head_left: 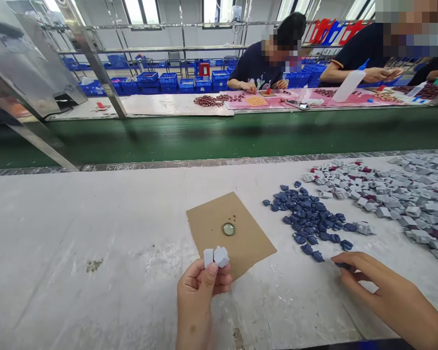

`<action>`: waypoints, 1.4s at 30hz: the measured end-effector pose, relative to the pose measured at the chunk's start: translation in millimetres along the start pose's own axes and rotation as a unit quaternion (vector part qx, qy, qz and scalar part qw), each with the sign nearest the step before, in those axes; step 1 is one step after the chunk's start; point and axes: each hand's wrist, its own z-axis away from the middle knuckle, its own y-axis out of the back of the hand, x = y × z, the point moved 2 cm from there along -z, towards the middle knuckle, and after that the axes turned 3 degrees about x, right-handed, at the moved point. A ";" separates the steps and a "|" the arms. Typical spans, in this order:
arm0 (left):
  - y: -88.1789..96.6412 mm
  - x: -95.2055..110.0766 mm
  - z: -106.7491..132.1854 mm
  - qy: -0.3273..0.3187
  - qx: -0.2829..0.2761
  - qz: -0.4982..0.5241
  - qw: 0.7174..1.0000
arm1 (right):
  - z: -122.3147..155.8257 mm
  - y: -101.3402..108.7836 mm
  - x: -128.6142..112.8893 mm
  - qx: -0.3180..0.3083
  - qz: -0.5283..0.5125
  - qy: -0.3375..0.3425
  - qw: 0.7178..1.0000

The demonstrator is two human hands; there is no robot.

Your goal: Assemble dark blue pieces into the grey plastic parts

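Pinched between thumb and fingers of my left hand [203, 287] is a light grey plastic piece [221, 256] with a blocky part beside a faceted one. It is held up over the near edge of a brown cardboard square [229, 206]. On that cardboard lies a bottle cap [228, 229] with a few dark crumbs by it. Over to the right, my right hand [375, 282] grips a small dark blue piece [345, 266] at its fingertips, partly hidden by the fingers. Just beyond it spreads a pile of dark blue pieces [306, 214].
A large heap of grey pieces [390, 194], some with dark red parts, covers the right side of the white table [95, 218]. Behind runs a green conveyor belt [204, 136]. Two people work across it, near a white squeeze bottle [348, 86]. A metal post [95, 58] stands left.
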 end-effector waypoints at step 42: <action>22.3 7.6 14.6 0.186 0.116 0.288 0.932 | -57.0 -66.4 -135.6 -0.182 -0.405 -0.163 0.881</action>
